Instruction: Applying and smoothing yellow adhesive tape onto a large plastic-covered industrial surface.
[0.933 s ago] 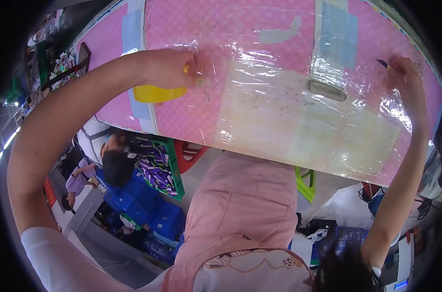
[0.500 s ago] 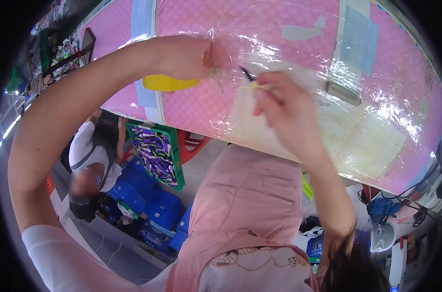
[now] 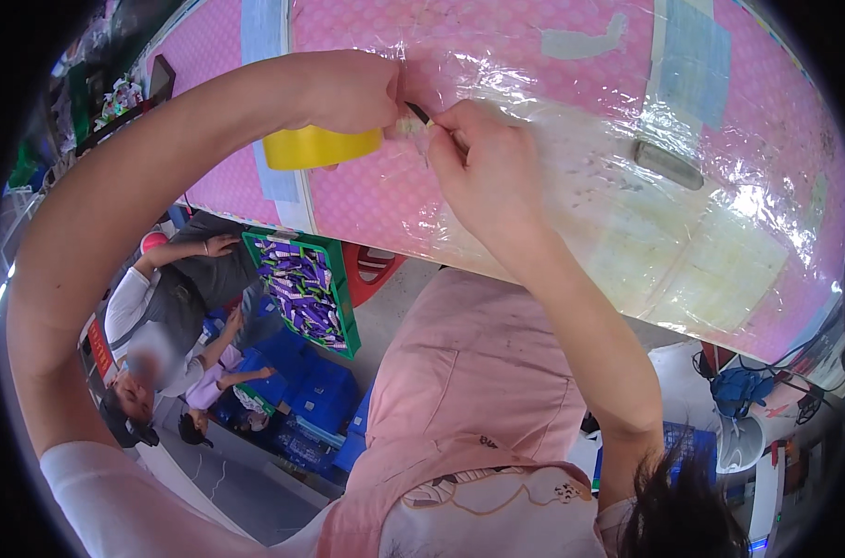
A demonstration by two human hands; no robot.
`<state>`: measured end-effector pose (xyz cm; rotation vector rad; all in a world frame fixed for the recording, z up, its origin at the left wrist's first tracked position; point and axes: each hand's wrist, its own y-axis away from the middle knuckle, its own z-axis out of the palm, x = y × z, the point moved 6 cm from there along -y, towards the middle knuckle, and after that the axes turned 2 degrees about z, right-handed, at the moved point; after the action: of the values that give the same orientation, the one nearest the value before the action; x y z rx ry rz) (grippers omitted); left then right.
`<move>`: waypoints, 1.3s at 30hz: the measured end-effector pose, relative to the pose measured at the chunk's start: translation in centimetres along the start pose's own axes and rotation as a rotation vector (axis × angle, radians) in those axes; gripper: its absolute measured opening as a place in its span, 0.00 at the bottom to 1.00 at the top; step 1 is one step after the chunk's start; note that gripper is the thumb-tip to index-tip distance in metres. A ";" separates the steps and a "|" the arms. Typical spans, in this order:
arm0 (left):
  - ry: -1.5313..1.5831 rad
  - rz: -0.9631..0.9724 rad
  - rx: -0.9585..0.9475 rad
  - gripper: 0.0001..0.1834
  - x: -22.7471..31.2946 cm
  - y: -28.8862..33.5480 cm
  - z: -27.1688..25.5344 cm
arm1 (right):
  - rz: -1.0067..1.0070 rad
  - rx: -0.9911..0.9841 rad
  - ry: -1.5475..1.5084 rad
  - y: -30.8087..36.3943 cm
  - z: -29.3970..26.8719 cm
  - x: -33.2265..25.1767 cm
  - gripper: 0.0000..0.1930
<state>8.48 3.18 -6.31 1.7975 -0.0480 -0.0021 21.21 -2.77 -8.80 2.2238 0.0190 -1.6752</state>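
My left hand [image 3: 352, 91] is closed at the far side of the pink table, with a roll of yellow tape [image 3: 320, 147] held against its underside. A fingertip shows below the roll; the other fingers are mostly hidden. Close on its right, my right hand [image 3: 485, 153] pinches a slim tool with a dark tip [image 3: 418, 112]. That tip points at the left hand's fingers and seems to meet them. Whether the tool is a knife I cannot tell. Anything small between the two hands is too blurred to name.
Clear plastic covers the pink table [image 3: 366, 209]. A grey oblong block [image 3: 669, 165] lies on it at right. Beyond the near edge, at left, is a green tray [image 3: 346, 312] of purple packets, beside a red stool [image 3: 374, 263]. Other people [image 3: 166, 316] and blue crates [image 3: 322, 395] are there too.
My right hand has moved left, bringing the dark tip up to my left hand. The left hand and the roll have shifted slightly left and away. More of the people at left now shows.
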 end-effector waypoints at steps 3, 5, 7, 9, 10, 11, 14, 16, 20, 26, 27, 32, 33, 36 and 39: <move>0.050 -0.021 0.022 0.15 -0.3 -0.2 0.0 | 0.001 -0.008 0.001 -0.1 -0.1 0.2 0.06; 0.086 -0.002 0.025 0.15 -0.3 -0.2 0.0 | 0.016 -0.022 0.002 -0.3 0.0 0.2 0.06; 0.061 0.025 0.054 0.14 -0.1 -0.2 -0.2 | 0.008 -0.030 0.046 -0.6 0.2 0.2 0.06; 0.098 0.019 0.059 0.14 0.0 -0.2 -0.4 | -0.007 -0.064 0.102 -0.7 0.5 0.1 0.06; 0.148 0.001 0.049 0.14 -0.1 -0.3 -0.4 | -0.018 -0.094 0.137 -0.7 0.8 0.3 0.06; 0.204 -0.022 0.039 0.13 -0.4 -0.4 -0.3 | -0.033 -0.130 0.172 -0.6 1.2 0.2 0.06; -0.011 0.030 0.084 0.13 -3.6 -1.7 -0.7 | -0.074 -0.385 0.194 0.9 1.2 -0.6 0.08; 0.105 -0.014 0.167 0.13 -6.7 0.0 -0.7 | -0.111 -0.133 0.106 -1.4 -1.5 -1.2 0.07; 0.300 -0.062 0.243 0.12 -5.0 5.3 -1.5 | -0.250 0.017 0.603 -10.9 -6.3 -2.1 0.20; 0.146 0.260 0.475 0.07 -2.3 10.2 4.9 | -0.593 0.899 0.473 -7.4 -4.4 -4.2 0.15; 0.183 0.257 0.485 0.06 -2.3 10.6 6.8 | -0.473 0.401 0.527 -3.8 -3.7 -3.0 0.25; 0.486 0.338 0.343 0.08 -0.5 10.3 13.5 | -0.253 -0.066 0.907 2.5 2.9 0.7 0.45; 0.557 0.370 0.341 0.08 -0.4 10.1 14.4 | -0.301 -0.066 0.937 1.8 4.1 0.5 0.48; 0.732 0.414 0.303 0.08 -0.6 9.4 16.8 | -0.376 -0.050 0.853 0.6 6.9 -0.7 0.49; 0.722 0.399 0.311 0.08 -0.9 9.3 17.3 | -0.358 -0.105 0.797 0.6 8.9 -0.6 0.46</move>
<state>6.84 -15.68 -1.19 1.9697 0.1166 0.9781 12.94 -5.78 -10.20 2.7539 0.7147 -0.7796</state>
